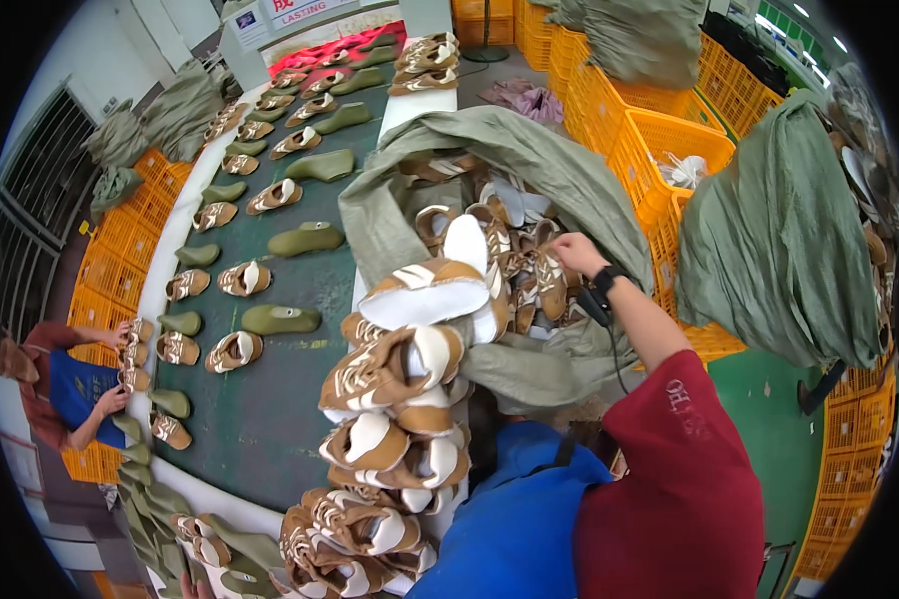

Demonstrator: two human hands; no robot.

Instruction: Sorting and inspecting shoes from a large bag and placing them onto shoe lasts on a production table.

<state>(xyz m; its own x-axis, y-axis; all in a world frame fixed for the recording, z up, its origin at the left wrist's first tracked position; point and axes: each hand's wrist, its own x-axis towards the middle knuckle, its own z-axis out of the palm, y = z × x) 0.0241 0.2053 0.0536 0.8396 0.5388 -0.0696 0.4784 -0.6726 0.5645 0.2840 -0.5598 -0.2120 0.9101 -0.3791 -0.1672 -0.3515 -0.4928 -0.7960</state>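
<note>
A tall stack of brown-and-white shoe uppers (400, 399) was cradled along the left arm, its hand hidden, so its grip could not be told. Beyond, the right hand (574, 252) pinched another upper (547, 280) inside the green sack (489, 150), where many remained

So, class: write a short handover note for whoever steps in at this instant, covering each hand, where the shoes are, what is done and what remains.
Right hand: inside the open green sack, fingers closed on a brown-and-white shoe top.
Left hand: out of sight; a tall stack of shoe tops rises close to the body.
Done: shoe tops and green shoe forms lie in rows on the belt.
Left: the sack holds many more. Another person works at the belt's left edge.
</note>
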